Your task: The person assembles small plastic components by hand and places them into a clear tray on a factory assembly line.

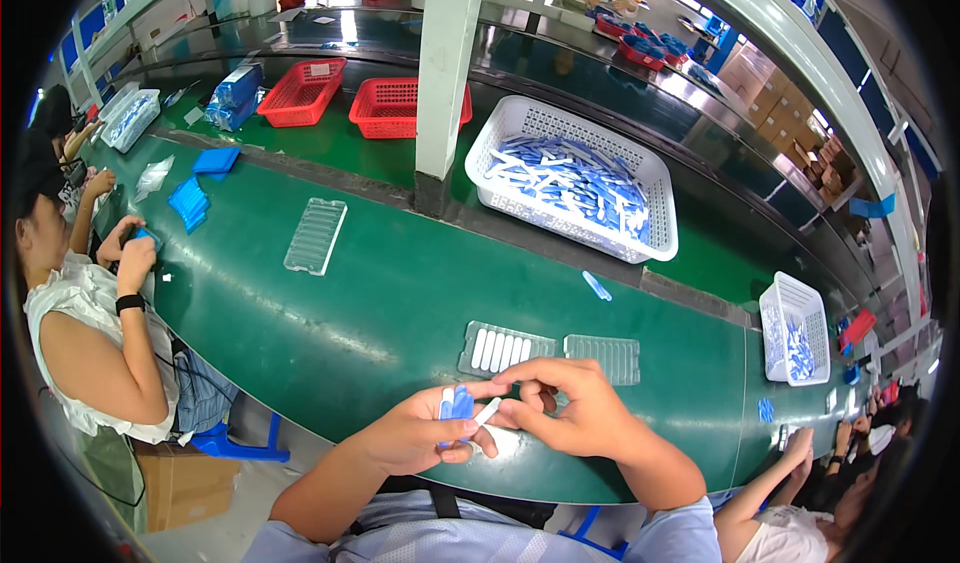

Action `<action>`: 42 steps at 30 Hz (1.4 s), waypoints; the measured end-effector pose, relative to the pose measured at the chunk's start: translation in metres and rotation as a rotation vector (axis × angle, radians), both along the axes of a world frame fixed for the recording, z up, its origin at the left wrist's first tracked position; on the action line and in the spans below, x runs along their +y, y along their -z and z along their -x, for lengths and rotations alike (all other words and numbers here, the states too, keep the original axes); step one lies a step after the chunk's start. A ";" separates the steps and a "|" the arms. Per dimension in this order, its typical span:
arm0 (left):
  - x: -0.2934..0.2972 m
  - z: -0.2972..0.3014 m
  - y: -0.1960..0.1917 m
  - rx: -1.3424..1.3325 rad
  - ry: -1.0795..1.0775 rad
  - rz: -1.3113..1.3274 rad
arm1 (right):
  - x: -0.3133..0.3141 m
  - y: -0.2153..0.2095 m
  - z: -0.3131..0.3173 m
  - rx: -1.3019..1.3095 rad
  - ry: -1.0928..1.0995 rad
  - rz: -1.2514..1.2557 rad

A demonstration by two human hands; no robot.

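Observation:
Closed around a small bunch of slim blue and white plastic sticks (458,405), my left hand (408,433) is above the table's near edge. My right hand (580,411) pinches a white stick (488,411) beside that bunch. Just beyond the hands lies a clear ribbed plastic tray (466,359) with several white sticks side by side in its slots. To its right is a second clear tray (603,359) with no sticks visible in it. Farther left on the green table (400,283) lies another clear ribbed tray (316,236).
A large white basket (490,195) of blue and white sticks stands beyond the trays, with one loose blue stick (597,285) nearer. A smaller white basket (768,313) is at right. A metal post (445,83) rises by red baskets (385,123). Co-workers (100,333) sit on both sides.

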State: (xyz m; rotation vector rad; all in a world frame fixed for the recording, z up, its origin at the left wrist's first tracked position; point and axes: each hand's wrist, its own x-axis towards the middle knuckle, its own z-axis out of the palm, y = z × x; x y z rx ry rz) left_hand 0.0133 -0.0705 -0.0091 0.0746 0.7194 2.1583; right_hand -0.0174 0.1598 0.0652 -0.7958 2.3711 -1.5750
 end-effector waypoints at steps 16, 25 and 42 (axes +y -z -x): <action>0.004 0.011 0.003 0.087 -0.060 0.175 | 0.035 -0.008 0.020 -0.072 0.205 0.115; -0.002 0.008 0.017 -0.004 -0.050 0.175 | 0.040 -0.009 0.024 -0.158 0.107 0.236; -0.003 0.009 0.013 -0.106 -0.016 0.143 | 0.022 0.054 -0.006 0.553 0.221 -0.695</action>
